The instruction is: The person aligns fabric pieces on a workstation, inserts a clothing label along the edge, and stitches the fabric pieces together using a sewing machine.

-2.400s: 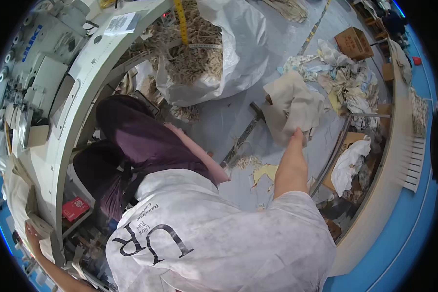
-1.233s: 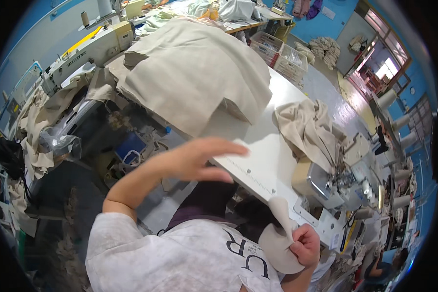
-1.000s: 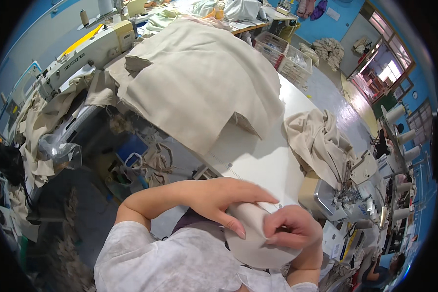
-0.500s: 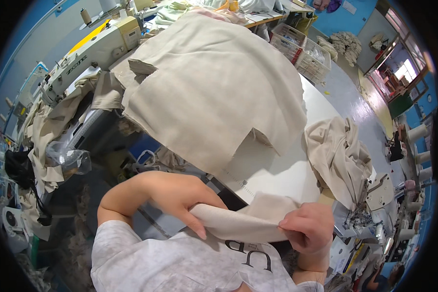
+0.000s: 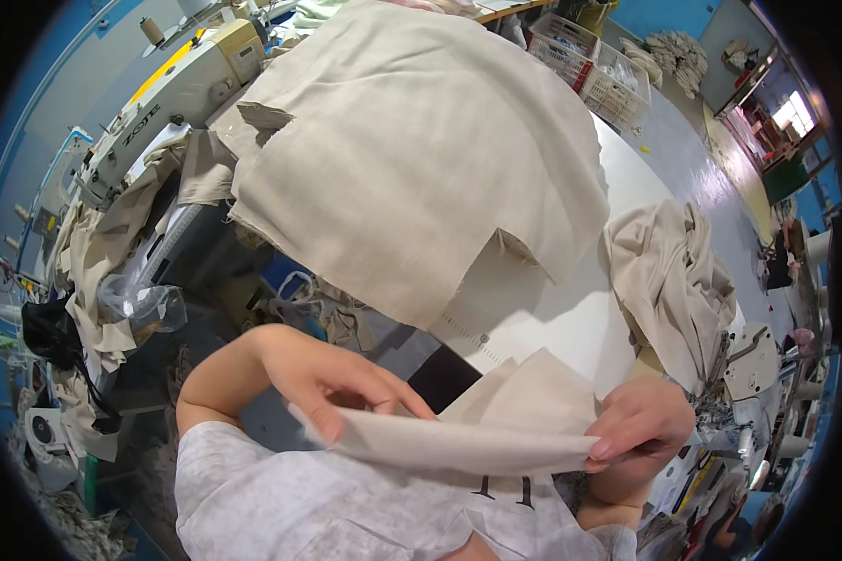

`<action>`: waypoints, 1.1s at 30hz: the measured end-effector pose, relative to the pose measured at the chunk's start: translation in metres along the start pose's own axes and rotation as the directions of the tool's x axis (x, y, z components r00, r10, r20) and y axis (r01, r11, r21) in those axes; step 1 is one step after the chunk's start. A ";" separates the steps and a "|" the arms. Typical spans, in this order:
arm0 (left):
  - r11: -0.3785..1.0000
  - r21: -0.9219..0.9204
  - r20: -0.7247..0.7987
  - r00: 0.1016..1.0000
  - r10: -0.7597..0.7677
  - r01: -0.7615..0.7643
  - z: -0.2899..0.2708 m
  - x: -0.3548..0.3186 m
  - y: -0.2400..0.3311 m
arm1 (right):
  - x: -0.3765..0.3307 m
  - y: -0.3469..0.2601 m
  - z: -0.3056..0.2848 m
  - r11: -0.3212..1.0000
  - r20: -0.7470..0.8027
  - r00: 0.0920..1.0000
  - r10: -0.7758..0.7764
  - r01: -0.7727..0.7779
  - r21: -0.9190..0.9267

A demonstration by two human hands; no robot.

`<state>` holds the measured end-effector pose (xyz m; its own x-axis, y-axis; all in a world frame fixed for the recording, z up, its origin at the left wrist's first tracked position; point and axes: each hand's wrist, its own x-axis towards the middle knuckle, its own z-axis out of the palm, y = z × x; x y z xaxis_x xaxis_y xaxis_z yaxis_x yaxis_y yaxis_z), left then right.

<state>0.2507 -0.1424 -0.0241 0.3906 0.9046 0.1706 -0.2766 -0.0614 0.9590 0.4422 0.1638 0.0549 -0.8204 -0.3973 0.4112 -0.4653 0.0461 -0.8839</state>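
A folded piece of beige fabric point(image 5: 477, 443) is stretched between my hands close to my chest, with a flap of it standing up behind. My right hand point(image 5: 647, 423) pinches its right end between thumb and fingers. At the other end, my left hand point(image 5: 341, 381) holds the fabric, thumb on the near side and fingers along the upper fold. Beyond them, a stack of large beige cut fabric panels point(image 5: 412, 159) lies on the white table point(image 5: 580, 323), with notches cut into its edges. A crumpled beige fabric heap point(image 5: 674, 280) rests on the table's right side.
A sewing machine point(image 5: 164, 117) stands at the left, with beige cloth draped around it. White plastic crates point(image 5: 616, 92) sit beyond the table at the far right. Another machine point(image 5: 750, 360) is at the right, and a clear plastic bag point(image 5: 145, 304) hangs at the left.
My hands have spread farther apart, the left moving left and the right moving right and slightly up. The fabric between them is now drawn out into a longer, straighter fold.
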 end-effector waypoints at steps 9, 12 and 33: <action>0.968 0.039 -0.120 0.963 -0.241 0.248 0.014 0.015 0.003 | 0.008 -0.004 -0.012 0.998 0.158 0.987 -0.026 0.036 -0.060; 0.981 -0.173 -0.191 0.974 -0.121 0.087 0.020 0.022 -0.010 | 0.013 -0.002 -0.008 0.998 0.128 0.990 -0.064 0.066 -0.010; 0.755 0.519 -0.388 0.898 -0.209 0.400 0.019 -0.022 0.076 | 0.024 0.012 0.015 0.785 0.044 0.861 0.507 -0.439 -0.437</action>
<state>0.2375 -0.1749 0.0490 0.0681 0.9885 -0.1348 0.4034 0.0963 0.9099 0.4220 0.1409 0.0511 -0.9275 -0.3593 -0.1037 -0.1501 0.6116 -0.7768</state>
